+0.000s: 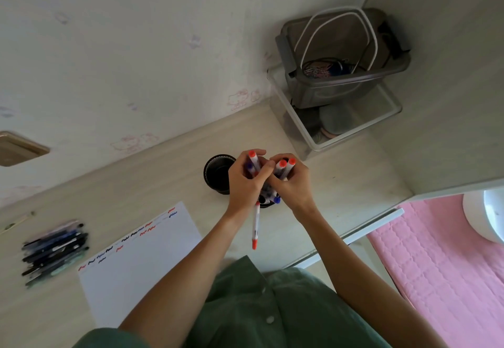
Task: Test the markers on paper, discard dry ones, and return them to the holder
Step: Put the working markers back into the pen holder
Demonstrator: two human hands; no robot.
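Both hands are wrapped round a bunch of markers [283, 169] with red, blue and black caps, held upright just right of a black mesh holder [216, 171]. My left hand [246, 181] grips the left side of the bunch and my right hand [293, 185] grips the right side. One red-capped marker [255, 227] hangs below the hands, pointing down. A white paper [144, 260] with red, blue and black test squiggles lies on the desk at the lower left.
A pile of dark pens and markers [54, 252] lies at the far left of the desk. A grey plastic bin [343, 74] with cables stands on a clear tray [327, 129] at the back right. A pink quilt [441, 265] lies beyond the desk's right edge.
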